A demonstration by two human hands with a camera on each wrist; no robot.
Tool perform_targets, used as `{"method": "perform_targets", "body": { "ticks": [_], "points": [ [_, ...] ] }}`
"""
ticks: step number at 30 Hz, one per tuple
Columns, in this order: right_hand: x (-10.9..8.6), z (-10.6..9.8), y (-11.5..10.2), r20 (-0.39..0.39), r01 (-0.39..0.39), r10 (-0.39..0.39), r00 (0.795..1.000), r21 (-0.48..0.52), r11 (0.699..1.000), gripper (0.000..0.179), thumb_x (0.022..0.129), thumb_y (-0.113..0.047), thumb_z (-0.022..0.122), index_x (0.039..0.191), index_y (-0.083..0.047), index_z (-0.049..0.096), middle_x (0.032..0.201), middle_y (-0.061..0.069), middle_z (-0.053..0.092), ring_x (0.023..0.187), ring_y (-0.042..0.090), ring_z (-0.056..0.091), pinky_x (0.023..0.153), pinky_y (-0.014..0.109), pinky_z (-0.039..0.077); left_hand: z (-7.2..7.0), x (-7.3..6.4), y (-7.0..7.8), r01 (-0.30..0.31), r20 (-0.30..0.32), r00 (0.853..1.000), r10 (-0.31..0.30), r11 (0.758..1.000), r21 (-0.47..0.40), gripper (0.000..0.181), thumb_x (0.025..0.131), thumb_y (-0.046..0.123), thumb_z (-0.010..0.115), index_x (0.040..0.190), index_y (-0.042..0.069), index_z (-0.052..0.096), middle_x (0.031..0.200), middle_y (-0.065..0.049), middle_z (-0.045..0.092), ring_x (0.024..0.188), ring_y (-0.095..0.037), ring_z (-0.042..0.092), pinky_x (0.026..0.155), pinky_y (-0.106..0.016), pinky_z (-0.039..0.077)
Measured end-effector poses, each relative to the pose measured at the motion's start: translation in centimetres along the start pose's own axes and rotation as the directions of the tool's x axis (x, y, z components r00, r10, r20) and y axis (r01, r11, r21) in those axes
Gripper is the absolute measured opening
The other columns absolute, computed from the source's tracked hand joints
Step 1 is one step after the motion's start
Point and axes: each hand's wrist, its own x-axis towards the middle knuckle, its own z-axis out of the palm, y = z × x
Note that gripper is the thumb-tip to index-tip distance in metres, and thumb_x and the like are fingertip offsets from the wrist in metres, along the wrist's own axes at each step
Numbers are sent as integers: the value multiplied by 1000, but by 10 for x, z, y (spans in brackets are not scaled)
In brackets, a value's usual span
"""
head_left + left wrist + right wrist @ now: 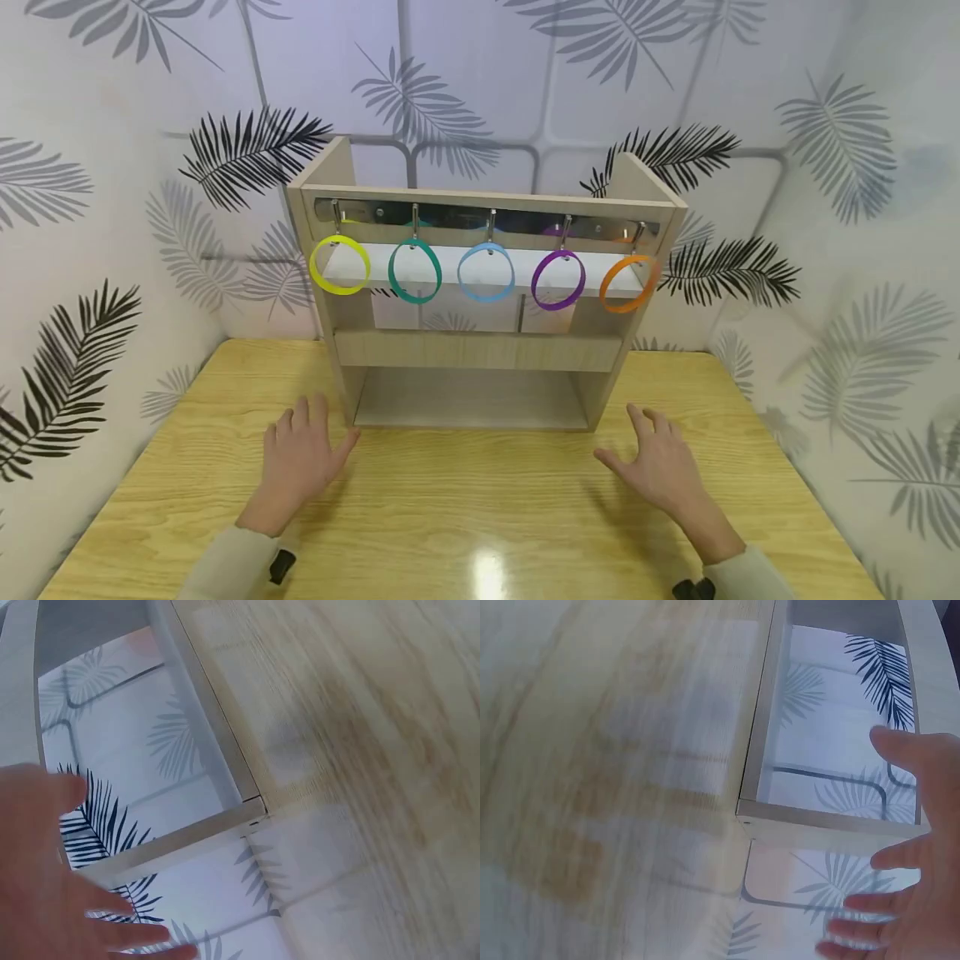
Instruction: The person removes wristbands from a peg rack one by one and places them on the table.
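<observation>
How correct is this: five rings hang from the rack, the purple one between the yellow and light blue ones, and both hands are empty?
Only the colour is wrong: the head view shows the green ring between the yellow ring and light blue ring. Five rings do hang from the rack; the left hand and right hand are empty.

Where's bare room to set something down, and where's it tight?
Free: the table between left hand and right hand, in front of the rack; also the rack's bottom board, between its side walls. Crowded: along the metal rail, five rings hanging.
</observation>
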Motion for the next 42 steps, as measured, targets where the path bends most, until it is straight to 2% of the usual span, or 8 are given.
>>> {"method": "perform_targets", "body": {
  "ticks": [2,4,11,15,21,29,38,42],
  "points": [
    [0,1,-2,-8,10,-10,1000,60,998,83,83,-56,64,137,3,42,121,30,50,106,47,50,78,57,45,-1,3,-2,-4,-69,998,3,1000,-25,73,91,46,53,129,-14,38,120,-36,48,99,-54,51,75,-62,43],
    [0,3,-6,-6,15,-14,1000,121,993,77,84,-52,64,136,2,44,117,26,55,103,43,53,77,55,46,-3,6,-2,5,-109,994,-12,998,-69,71,92,44,52,128,-16,37,117,-37,49,94,-53,54,69,-59,46],
    [2,8,-23,-76,88,-73,994,213,973,58,88,-40,65,127,1,52,102,12,62,89,29,60,70,45,49,-18,22,1,68,-142,985,-100,975,-209,74,97,44,42,137,-17,28,122,-36,47,102,-50,53,73,-55,47],
    [5,10,-36,-115,143,-119,986,234,962,51,87,-34,68,123,0,55,99,10,63,85,24,60,69,40,49,-27,34,3,107,-172,972,-160,954,-281,73,98,46,38,140,-13,28,124,-31,48,106,-46,52,74,-56,46],
    [9,9,-53,-138,193,-161,977,264,945,47,86,-27,70,121,1,56,97,10,64,86,21,60,67,35,50,-39,46,3,103,-224,955,-193,928,-359,72,98,48,34,141,-9,29,127,-26,49,105,-42,54,73,-56,46],
    [14,7,-69,-182,254,-207,961,292,922,47,83,-23,73,121,1,56,95,10,64,84,20,60,66,37,51,-52,59,7,92,-214,957,-195,906,-414,72,98,50,33,143,-6,28,133,-22,47,111,-37,53,79,-55,43],
    [24,2,-91,-251,357,-286,925,308,882,43,81,-18,75,117,0,58,92,5,63,81,18,60,64,34,50,-59,73,10,96,-189,959,-210,871,-481,71,97,52,34,141,-4,33,133,-20,50,109,-35,56,83,-55,42],
    [31,1,-102,-288,414,-330,899,311,855,43,80,-17,76,115,0,60,92,6,64,79,19,60,64,33,50,-59,80,9,94,-178,960,-215,851,-517,68,97,51,35,140,-2,36,131,-20,52,106,-34,58,84,-53,42]
  ]
}}
